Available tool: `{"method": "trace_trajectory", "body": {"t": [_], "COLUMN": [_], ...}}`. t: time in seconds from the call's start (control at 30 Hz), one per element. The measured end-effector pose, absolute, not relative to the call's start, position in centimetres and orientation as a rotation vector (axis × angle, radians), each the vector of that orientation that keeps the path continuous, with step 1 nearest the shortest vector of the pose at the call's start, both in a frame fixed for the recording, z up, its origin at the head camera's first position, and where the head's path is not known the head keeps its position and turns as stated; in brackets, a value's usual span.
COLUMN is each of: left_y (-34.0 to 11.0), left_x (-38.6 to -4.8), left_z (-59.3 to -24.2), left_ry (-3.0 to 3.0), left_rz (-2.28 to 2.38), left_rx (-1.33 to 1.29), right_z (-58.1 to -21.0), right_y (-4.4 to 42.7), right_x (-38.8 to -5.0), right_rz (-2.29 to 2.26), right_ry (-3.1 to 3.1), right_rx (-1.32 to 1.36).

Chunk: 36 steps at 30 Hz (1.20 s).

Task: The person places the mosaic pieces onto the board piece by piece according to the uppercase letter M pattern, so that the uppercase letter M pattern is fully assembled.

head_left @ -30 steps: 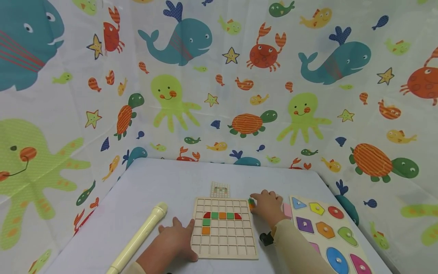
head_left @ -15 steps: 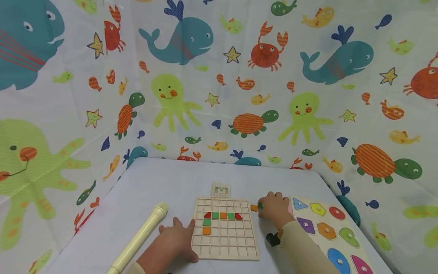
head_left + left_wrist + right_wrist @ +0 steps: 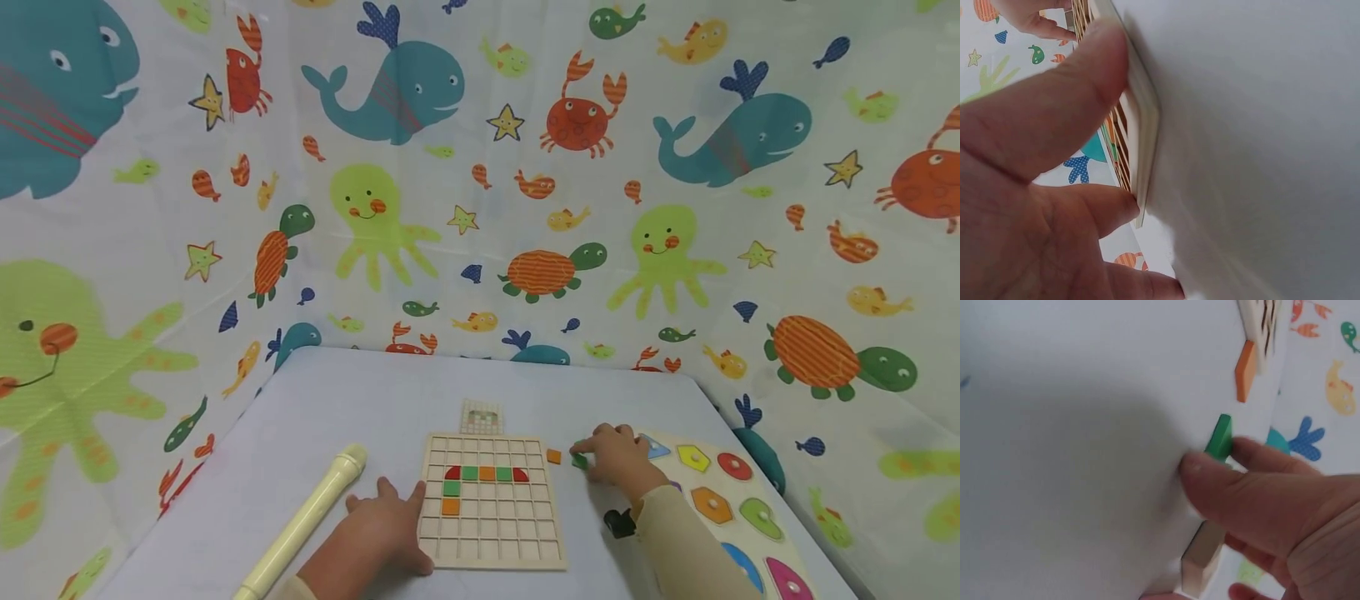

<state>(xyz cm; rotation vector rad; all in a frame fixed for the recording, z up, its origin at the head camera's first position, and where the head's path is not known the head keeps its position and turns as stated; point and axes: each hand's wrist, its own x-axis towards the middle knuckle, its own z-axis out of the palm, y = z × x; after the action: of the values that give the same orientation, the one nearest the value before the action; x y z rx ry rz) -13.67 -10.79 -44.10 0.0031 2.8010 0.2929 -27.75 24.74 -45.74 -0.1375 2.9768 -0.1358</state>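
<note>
A wooden grid board (image 3: 502, 529) lies mid-table, with red, green and orange tiles in some squares. My left hand (image 3: 385, 527) rests along its left edge, fingers spread; in the left wrist view the thumb (image 3: 1094, 78) and a fingertip touch the board's rim (image 3: 1145, 125). To the right of the board, my right hand (image 3: 618, 458) pinches a green tile (image 3: 579, 460) between thumb and index finger. In the right wrist view this green tile (image 3: 1220, 436) stands partly behind the thumb. An orange tile (image 3: 553, 456) lies loose between the board and that hand.
A small pattern card (image 3: 482, 417) touches the board's far side. A cream stick (image 3: 307, 521) lies at left. The shape puzzle (image 3: 731, 521) is at right, partly under the right forearm. A beige block (image 3: 1200, 559) sits below the right hand.
My right hand has moved right, away from the board, with the green tile; the orange tile stays behind, apart from the green one. The left hand has not moved.
</note>
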Motion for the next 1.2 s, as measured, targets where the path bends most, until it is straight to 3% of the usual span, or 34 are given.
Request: {"method": "trace_trajectory", "body": {"t": [0.83,1.2], "left_y": [-10.8,-10.9], "left_x": [-13.9,-14.0], "left_z": [-44.1,-44.5], "left_ry": [2.811,2.798], "left_rz": [0.308,0.307], "left_rx": [0.001,-0.017], "right_z": [-46.6,-45.5], "right_y": [25.7,23.6], "right_x": [-29.6,-27.7], "right_rz": [-0.195,-0.381], "right_ry": [2.992,3.089], "right_rx": [-0.206,-0.291]}}
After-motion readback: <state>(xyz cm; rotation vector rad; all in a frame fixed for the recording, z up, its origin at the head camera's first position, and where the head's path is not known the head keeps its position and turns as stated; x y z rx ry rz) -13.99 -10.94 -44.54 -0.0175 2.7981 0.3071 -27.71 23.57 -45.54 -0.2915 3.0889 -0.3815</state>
